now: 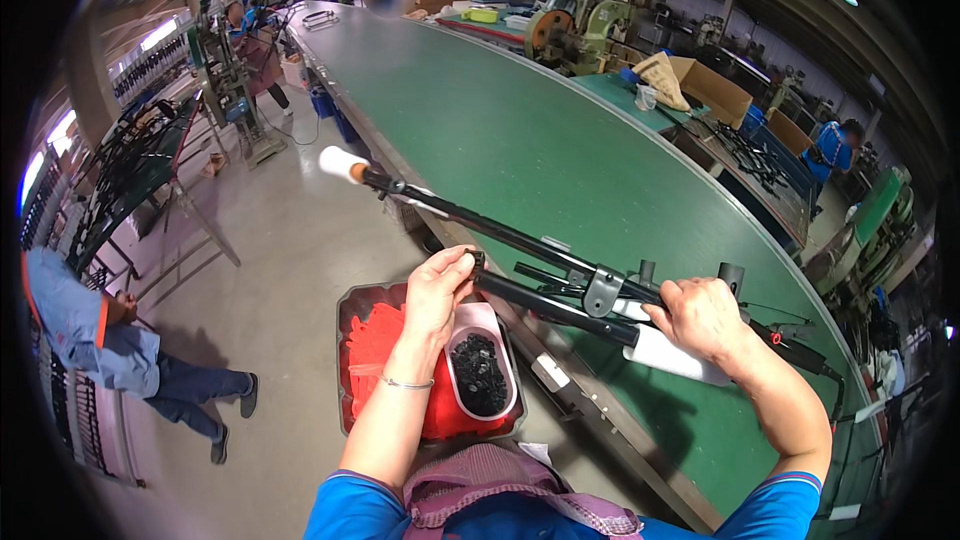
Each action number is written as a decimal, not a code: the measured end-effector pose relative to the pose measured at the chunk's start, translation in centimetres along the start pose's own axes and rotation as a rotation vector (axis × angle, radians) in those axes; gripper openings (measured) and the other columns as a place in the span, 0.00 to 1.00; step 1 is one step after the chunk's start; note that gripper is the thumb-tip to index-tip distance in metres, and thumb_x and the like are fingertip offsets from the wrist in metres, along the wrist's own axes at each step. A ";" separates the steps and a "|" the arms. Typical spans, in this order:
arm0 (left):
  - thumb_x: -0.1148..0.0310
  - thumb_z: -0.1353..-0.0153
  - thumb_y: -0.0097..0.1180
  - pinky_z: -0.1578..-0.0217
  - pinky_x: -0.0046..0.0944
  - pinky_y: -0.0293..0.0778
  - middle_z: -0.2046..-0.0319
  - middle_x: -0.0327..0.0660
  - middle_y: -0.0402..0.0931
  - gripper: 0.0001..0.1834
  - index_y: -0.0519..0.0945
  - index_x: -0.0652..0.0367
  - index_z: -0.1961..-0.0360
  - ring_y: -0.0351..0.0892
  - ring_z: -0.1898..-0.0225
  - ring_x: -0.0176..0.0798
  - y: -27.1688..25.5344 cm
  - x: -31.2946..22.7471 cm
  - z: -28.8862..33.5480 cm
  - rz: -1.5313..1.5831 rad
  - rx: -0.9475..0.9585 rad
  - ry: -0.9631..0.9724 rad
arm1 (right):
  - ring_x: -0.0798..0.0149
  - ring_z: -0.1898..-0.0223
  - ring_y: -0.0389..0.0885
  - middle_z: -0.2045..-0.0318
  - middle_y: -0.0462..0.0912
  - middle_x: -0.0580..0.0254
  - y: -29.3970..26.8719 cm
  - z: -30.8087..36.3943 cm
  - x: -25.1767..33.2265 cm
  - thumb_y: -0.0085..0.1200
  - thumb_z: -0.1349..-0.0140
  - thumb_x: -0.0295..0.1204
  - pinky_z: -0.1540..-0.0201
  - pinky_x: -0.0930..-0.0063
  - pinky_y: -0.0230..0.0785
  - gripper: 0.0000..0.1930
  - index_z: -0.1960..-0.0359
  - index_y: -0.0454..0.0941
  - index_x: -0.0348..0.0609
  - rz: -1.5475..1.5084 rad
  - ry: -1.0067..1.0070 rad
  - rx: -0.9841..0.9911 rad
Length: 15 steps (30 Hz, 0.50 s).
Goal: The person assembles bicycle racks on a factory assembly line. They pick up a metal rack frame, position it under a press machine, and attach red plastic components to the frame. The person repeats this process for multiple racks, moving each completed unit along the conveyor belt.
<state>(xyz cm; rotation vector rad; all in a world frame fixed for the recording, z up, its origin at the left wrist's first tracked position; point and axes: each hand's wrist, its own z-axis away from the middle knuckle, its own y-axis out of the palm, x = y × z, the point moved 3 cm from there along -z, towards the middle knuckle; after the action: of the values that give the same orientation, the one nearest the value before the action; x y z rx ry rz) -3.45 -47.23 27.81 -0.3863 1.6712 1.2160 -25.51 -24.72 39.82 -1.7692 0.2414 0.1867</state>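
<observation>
A black tubular metal frame (490, 227) lies slantwise over the green table, its far end wrapped in white with an orange band. My right hand (700, 315) is closed around the frame near its bracket. A second, shorter black tube (550, 305) runs beside it, with a white sleeve (680, 358) on its near part. My left hand (440, 285) pinches a small black plastic part (477, 260) close to that tube's open end. Whether the part touches the tube, I cannot tell.
Below my left hand, a dark tray (346, 312) holds red material (372, 340) and a white oval tub (514, 380) of small black parts. The long green table (480, 120) stretches away. A person (95, 330) stands at left; machines (590, 15) and cardboard boxes (715, 90) stand beyond.
</observation>
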 end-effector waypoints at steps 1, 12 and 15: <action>0.74 0.37 0.53 0.62 0.33 0.80 0.64 0.46 0.80 0.11 0.77 0.67 0.54 0.82 0.64 0.38 0.4 -0.2 0.5 -0.013 0.027 -0.009 | 0.51 0.80 0.79 0.85 0.76 0.54 -0.4 0.4 0.1 0.57 0.43 0.42 0.75 0.61 0.71 0.18 0.79 0.70 0.41 -0.002 -0.008 -0.005; 0.73 0.39 0.57 0.65 0.30 0.81 0.65 0.44 0.81 0.11 0.79 0.67 0.56 0.82 0.68 0.35 0.0 -4.5 2.6 -0.016 0.156 -0.029 | 0.48 0.80 0.78 0.85 0.76 0.51 -4.3 1.7 2.4 0.57 0.42 0.41 0.75 0.58 0.71 0.18 0.80 0.70 0.39 -0.043 0.123 0.022; 0.73 0.41 0.60 0.68 0.29 0.80 0.68 0.43 0.81 0.12 0.80 0.68 0.58 0.81 0.72 0.34 1.5 -6.9 1.2 -0.057 0.254 -0.071 | 0.46 0.80 0.78 0.85 0.76 0.50 -6.7 2.6 4.0 0.57 0.42 0.41 0.75 0.57 0.71 0.18 0.80 0.70 0.39 -0.046 0.241 0.070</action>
<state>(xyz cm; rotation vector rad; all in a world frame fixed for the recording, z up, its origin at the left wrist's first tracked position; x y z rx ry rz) -0.74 -47.47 34.41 -0.2297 1.7162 0.9506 -19.86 -21.06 44.51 -1.7248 0.3758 -0.0687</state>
